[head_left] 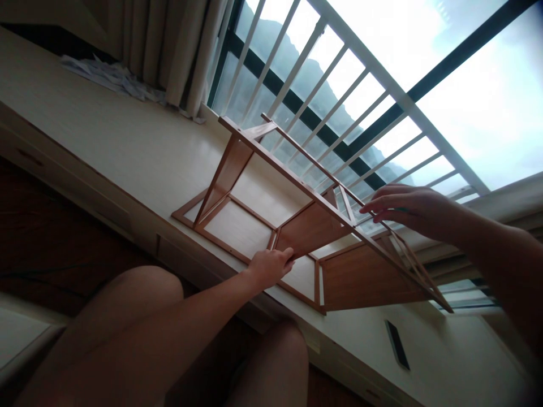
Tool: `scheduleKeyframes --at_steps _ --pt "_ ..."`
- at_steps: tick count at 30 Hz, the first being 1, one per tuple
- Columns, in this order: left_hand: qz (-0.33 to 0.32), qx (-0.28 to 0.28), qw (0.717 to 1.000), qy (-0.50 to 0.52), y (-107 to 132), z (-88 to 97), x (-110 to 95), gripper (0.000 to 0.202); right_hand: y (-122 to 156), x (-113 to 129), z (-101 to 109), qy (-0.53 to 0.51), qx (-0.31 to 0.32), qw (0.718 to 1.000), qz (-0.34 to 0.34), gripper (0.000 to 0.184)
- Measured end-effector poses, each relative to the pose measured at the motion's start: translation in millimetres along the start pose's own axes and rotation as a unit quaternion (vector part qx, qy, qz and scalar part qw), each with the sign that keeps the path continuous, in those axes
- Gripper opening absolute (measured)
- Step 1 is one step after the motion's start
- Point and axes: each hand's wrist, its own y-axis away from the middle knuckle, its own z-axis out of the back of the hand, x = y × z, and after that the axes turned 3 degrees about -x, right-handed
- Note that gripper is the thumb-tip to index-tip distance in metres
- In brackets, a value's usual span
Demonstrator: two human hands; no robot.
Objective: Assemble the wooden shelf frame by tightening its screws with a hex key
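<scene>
A brown wooden shelf rack with upright panels and open-framed sections stands on the white ledge. My left hand is closed around the lower front corner of its middle wooden panel. Farther right, my right hand is stretched over the rack's rear upper rail, fingers extended and slightly apart; whether the fingertips touch the rail is unclear. Another panel slants at the right end, and a narrower panel closes the left side.
Behind the rack are white railings and a window. A dark flat device resembling a phone lies on the ledge at right. Crumpled white sheets lie by the curtain. My knees are close below the ledge.
</scene>
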Motion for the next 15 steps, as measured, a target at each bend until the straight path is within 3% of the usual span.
scheduleKeyframes --at_steps 4,8,15 --pt "0.001 -0.001 1.0 -0.005 -0.4 -1.7 0.4 0.028 -1.6 2.4 7.9 0.106 0.032 0.992 0.055 0.032" --pt "0.0 -0.002 1.0 -0.005 -0.7 -1.4 -0.4 0.027 -4.7 -2.0 12.9 0.234 0.044 0.965 0.108 0.041" --pt "0.005 0.017 1.0 -0.008 -0.8 5.6 -2.3 0.027 -12.3 -14.8 23.7 0.324 0.079 0.924 0.186 0.066"
